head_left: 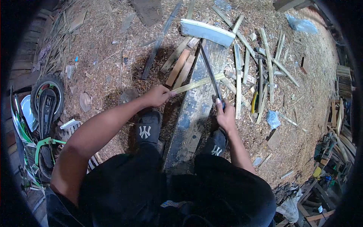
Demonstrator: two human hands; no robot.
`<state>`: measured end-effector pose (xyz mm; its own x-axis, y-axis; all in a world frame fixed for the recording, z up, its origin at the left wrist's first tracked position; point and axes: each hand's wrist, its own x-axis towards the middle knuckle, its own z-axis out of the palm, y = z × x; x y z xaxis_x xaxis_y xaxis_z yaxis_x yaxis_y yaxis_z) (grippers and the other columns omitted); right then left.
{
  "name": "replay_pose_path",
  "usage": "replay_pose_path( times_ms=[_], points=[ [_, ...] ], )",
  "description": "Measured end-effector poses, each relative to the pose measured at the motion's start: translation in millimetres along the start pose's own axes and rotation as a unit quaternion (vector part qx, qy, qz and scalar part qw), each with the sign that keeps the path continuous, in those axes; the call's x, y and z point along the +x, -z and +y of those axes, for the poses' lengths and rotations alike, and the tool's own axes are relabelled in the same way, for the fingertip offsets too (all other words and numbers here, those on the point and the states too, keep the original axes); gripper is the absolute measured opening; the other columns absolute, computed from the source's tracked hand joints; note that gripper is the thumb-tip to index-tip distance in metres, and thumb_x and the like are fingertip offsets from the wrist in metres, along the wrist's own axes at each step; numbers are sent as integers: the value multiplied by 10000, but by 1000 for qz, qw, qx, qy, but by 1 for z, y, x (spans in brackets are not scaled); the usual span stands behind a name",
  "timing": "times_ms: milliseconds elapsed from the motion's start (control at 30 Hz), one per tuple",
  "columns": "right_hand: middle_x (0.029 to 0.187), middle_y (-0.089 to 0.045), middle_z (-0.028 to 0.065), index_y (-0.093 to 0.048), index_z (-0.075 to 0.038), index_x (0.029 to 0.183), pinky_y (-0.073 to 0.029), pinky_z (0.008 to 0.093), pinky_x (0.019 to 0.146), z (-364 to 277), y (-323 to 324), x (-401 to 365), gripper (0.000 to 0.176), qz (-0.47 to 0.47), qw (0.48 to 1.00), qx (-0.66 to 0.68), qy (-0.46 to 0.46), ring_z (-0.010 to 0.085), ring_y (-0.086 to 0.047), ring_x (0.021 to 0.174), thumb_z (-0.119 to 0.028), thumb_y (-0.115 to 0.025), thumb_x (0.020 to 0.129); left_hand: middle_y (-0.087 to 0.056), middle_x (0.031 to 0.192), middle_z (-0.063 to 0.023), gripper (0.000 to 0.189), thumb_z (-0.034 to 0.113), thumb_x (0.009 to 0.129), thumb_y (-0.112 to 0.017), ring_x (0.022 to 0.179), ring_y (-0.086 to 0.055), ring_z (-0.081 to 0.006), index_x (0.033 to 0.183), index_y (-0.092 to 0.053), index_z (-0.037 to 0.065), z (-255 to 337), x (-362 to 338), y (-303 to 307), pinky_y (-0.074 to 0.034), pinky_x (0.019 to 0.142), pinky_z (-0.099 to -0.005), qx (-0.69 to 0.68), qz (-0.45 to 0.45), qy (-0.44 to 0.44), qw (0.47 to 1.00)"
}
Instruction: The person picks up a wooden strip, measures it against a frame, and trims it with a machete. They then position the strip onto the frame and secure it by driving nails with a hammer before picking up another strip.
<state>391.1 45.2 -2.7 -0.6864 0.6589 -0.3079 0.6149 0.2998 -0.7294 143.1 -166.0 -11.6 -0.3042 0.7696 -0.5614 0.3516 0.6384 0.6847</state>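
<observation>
My left hand (157, 95) is closed round the near end of a thin wooden strip (196, 83), which slants up to the right over a worn wooden plank (194, 109). In my right hand (225, 111) is the handle of a long dark blade (209, 68). The blade points up and away and crosses the strip close to its far end. Whether blade and strip touch, I cannot tell. A pale curved panel (208, 32) lies across the plank's far end.
Wooden strips (268, 64) and short wood blocks (177, 68) lie on the shavings-covered ground. Yellow-handled tool (254, 102) sits at right, near blue plastic (273, 119). A green-framed wheeled vehicle (43, 142) stands at left. My slippered feet (148, 126) flank the plank.
</observation>
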Motion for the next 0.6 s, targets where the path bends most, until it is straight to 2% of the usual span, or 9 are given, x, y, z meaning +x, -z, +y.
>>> replay_pose_path(
  times_ms=[67,200,267,367,433,600],
  points=[
    [650,-617,225,-620,60,916,-487,468,651,1,0,3,421,-3,1000,-9,0,391,-634,634,-352,-574,990,-551,575,-44,542,471,1019,-537,536,-463,-117,844,-662,-26,1,1,0,-419,536,-374,-48,-36,77,995],
    [664,-627,239,-608,50,879,-491,478,654,8,0,2,430,-2,1000,-9,19,425,-636,644,-366,-579,984,-537,551,-46,555,487,1018,-528,504,-451,-130,837,-678,-16,-5,5,-3,-413,520,-382,-63,-45,86,993],
    [663,-626,239,-604,51,873,-491,478,652,12,-5,4,430,3,999,-29,27,425,-634,639,-363,-580,984,-509,526,-48,567,483,1020,-525,497,-444,-136,779,-659,-12,-7,6,-5,-401,511,-393,14,-13,56,998],
    [663,-622,244,-598,51,868,-490,483,651,-2,0,4,426,-5,999,-31,18,431,-633,639,-359,-581,984,-486,513,-44,568,469,1023,-526,496,-435,-135,755,-645,-17,-8,8,-6,-388,503,-405,29,-8,67,997],
    [663,-620,248,-596,49,870,-490,488,652,-5,0,3,422,-17,1000,-11,-1,437,-633,644,-357,-582,984,-484,509,-46,559,463,1024,-526,495,-432,-136,761,-653,-15,-3,4,-5,-385,503,-409,20,-3,62,998],
    [654,-611,262,-589,57,874,-486,488,614,7,-5,7,403,8,999,-35,39,458,-635,651,-332,-592,977,-487,505,-58,546,449,1024,-530,496,-433,-139,764,-666,-11,-3,5,-5,-386,504,-410,15,-4,59,998]
  ],
)
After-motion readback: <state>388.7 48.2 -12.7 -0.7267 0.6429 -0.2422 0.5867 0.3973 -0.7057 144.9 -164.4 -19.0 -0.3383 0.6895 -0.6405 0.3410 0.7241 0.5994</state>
